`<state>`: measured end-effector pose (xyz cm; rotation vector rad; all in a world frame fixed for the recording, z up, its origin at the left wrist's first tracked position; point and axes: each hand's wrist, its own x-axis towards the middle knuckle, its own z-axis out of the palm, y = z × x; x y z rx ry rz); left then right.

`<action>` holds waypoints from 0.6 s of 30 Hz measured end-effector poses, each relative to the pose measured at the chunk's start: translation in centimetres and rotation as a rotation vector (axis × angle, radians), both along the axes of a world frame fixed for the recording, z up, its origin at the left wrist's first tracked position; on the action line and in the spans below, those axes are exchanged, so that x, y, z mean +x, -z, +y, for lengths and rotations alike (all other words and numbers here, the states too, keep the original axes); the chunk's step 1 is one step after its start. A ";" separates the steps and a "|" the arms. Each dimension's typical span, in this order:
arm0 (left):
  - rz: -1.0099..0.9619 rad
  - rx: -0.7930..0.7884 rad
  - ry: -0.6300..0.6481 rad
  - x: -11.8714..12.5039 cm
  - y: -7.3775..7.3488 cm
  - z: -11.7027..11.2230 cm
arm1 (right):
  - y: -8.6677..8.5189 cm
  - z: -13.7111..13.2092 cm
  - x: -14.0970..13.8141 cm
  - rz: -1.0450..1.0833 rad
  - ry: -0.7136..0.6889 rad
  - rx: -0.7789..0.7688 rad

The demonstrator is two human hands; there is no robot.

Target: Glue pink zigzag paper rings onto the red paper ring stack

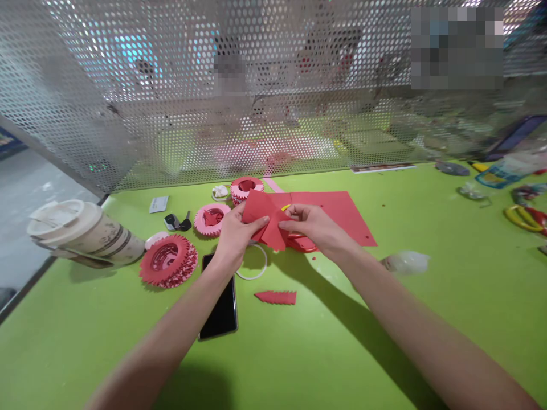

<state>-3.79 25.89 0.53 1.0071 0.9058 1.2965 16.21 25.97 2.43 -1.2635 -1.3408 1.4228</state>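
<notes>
A folded piece of red paper (261,209) is raised above the green table between my two hands. My left hand (234,230) pinches its left side, thumb on top. My right hand (308,223) has thumb and fingers closed on the paper's right edge. Behind them lies a larger red sheet (344,219). Red-and-yellow scissors (304,245) rest partly hidden beneath my right hand. Nearer to me, a small red paper strip with a toothed edge (277,297) lies flat. A white ring (264,267) sits just below the held paper.
Left are a paper cup (92,233), toothed red and pink paper rings (168,262), a key (178,222) and a black phone (220,313) partly under my left forearm. A translucent bottle (408,262) lies by my right forearm. A perforated metal screen (256,125) borders the table's back.
</notes>
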 end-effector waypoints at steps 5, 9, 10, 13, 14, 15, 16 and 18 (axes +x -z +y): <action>-0.022 -0.024 -0.015 0.1 -0.3 0.0 | -0.2 -0.2 -0.1 -0.026 0.054 -0.002; -0.035 -0.050 -0.024 0.2 -0.5 -0.1 | -0.4 -0.2 0.2 -0.117 0.076 0.046; -0.033 -0.053 -0.036 0.2 -0.4 -0.1 | -0.4 -0.1 0.2 -0.123 0.076 0.053; -0.012 -0.061 -0.047 0.1 -0.4 -0.1 | -0.5 -0.1 0.3 -0.118 0.072 0.053; -0.009 -0.061 -0.045 0.1 -0.3 -0.1 | -0.5 0.0 0.3 -0.121 0.071 0.053; -0.008 -0.062 -0.040 0.1 -0.3 -0.1 | -0.6 0.0 0.3 -0.133 0.071 0.058; -0.006 -0.065 -0.037 0.1 -0.3 0.0 | -0.6 0.1 0.3 -0.153 0.076 0.071; -0.002 -0.081 -0.035 0.0 -0.3 0.0 | -0.5 0.2 0.5 -0.201 0.098 0.102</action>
